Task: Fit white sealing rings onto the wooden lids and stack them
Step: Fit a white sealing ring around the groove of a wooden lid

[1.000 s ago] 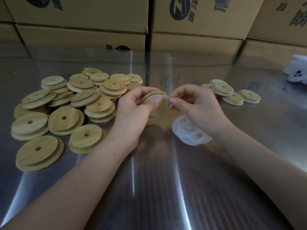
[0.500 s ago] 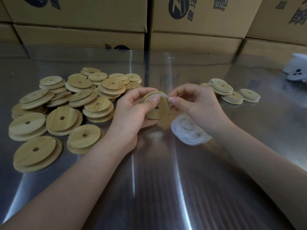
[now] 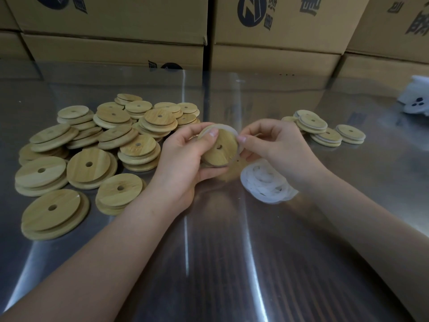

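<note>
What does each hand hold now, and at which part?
The left hand grips a wooden lid by its left edge, thumb on its face. The right hand pinches the white sealing ring at the lid's right edge.

- Left part of the table (image 3: 220, 263) is taken up by a spread pile of wooden lids (image 3: 92, 147), which reaches close to the left hand (image 3: 185, 159).
- A heap of white rings (image 3: 267, 184) is lodged just under the right hand (image 3: 278, 149).
- Small stacks of ringed lids (image 3: 325, 131) are set beyond the right hand, apart from it.
- Far edge is walled off by cardboard boxes (image 3: 278, 59).
- Bare tabletop is seen between the forearms and behind the hands, between pile and stacks.
</note>
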### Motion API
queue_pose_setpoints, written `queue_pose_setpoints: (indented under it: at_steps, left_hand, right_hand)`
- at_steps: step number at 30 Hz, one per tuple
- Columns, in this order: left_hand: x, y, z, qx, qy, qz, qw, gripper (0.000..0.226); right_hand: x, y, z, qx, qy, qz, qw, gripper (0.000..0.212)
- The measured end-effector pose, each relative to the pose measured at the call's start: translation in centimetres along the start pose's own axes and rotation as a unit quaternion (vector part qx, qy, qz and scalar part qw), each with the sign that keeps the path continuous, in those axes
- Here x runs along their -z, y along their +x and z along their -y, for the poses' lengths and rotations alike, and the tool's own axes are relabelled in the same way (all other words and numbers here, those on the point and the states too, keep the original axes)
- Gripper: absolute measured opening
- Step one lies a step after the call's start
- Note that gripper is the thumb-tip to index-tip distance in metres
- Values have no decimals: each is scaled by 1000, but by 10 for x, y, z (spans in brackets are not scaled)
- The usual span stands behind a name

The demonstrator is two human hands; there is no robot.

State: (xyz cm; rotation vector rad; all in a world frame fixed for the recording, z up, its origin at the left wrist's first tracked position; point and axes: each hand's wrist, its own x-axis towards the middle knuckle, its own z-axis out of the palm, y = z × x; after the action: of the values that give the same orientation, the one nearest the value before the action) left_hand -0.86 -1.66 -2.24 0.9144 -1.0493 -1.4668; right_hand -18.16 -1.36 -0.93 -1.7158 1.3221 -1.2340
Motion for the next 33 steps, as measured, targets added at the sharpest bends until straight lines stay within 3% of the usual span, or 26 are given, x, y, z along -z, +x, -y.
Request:
queue_pose_setpoints:
  at_steps: [8, 26, 33]
  left_hand:
    - [-1, 0, -1, -6, 13, -5, 1000, 21]
    - [1, 1, 0, -12, 23, 5, 1000, 20]
    - [1, 2, -1, -14, 24, 12, 1000, 18]
  right_hand:
    - [1, 0, 3, -49, 1, 20, 999, 9]
    - [1, 0, 1, -48, -1, -5, 999, 10]
    - [4, 0, 2, -68, 49, 16, 996, 9]
